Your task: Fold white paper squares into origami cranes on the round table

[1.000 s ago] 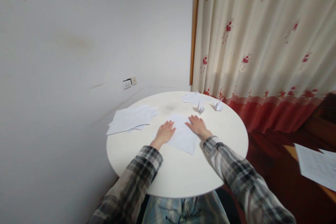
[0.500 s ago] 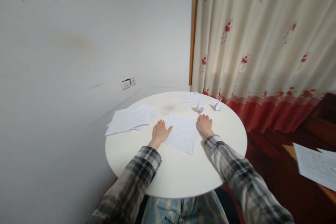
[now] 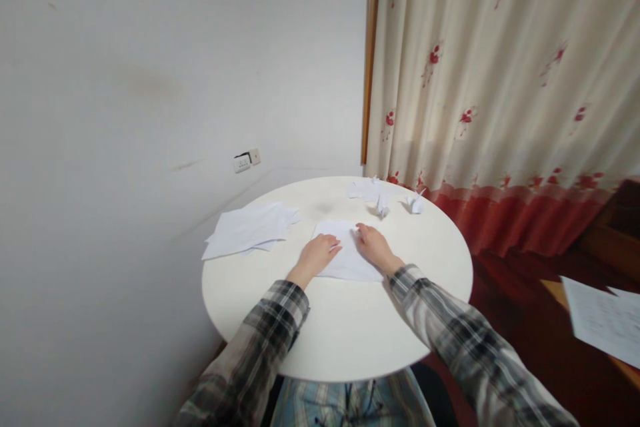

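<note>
A pale wall (image 3: 125,80) fills the left side, and a cream and red curtain (image 3: 475,60) hangs on the right. Between and below them stands the round white bench (image 3: 340,340), with plaid sleeves (image 3: 275,320) reaching over it. Beyond its right edge, lower down, lies a written sheet (image 3: 605,317).

On the bench, a loose pile of paper (image 3: 247,230) lies flat at the left. Near the middle is the working sheet (image 3: 347,269), under and between both hands. The left hand (image 3: 319,255) rests on its left part, palm down, fingers close together and slightly bent. The right hand (image 3: 374,245) is over its right part, fingers curled in toward the thumb. Whether either grip pinches the paper I cannot tell.

Farther back lie some flat papers (image 3: 361,189), and nearby stand two small folded pieces, one beside them (image 3: 383,205) and one farther right (image 3: 415,203). Smallest are the wall sockets (image 3: 242,163).

As to progress, the two folded pieces look finished. The working sheet seems at an early stage: it lies low and has no standing shape, though I cannot tell whether it is doubled. Most of its shaping appears left, and the pile looks unworked.
</note>
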The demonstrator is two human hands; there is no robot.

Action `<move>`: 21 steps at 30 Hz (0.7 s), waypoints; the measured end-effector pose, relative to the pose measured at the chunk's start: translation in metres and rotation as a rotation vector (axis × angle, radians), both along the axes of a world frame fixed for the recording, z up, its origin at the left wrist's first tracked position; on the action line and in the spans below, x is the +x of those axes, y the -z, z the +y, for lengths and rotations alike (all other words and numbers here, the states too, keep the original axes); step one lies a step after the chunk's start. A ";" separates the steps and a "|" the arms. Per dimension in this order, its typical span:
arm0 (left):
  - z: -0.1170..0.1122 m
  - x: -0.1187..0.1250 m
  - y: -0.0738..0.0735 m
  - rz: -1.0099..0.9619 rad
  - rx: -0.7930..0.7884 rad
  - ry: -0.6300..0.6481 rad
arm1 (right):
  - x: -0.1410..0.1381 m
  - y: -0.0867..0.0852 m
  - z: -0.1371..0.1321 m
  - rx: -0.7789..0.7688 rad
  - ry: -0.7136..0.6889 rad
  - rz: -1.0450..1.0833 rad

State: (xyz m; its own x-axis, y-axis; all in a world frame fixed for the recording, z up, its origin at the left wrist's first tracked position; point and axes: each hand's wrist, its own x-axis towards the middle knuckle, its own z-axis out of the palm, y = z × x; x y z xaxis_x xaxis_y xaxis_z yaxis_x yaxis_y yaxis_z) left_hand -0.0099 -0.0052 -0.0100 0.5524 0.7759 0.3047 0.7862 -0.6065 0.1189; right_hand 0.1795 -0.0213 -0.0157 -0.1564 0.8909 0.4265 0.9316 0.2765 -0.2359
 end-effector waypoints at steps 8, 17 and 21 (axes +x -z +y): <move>-0.010 0.004 -0.009 0.153 0.143 -0.086 | -0.031 0.012 -0.003 0.013 -0.365 -0.009; 0.008 -0.001 0.020 0.154 -0.110 -0.144 | -0.018 0.017 0.009 -0.172 -0.261 -0.084; 0.006 -0.001 0.018 0.154 -0.154 -0.173 | 0.002 0.011 0.012 -0.248 -0.072 -0.101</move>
State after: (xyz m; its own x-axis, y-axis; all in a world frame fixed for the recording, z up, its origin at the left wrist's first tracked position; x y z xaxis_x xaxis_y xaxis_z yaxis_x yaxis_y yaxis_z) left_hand -0.0109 0.0009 -0.0282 0.4379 0.8936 0.0984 0.8927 -0.4452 0.0705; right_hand 0.1816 -0.0094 -0.0266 -0.2535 0.9511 0.1762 0.9339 0.2882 -0.2117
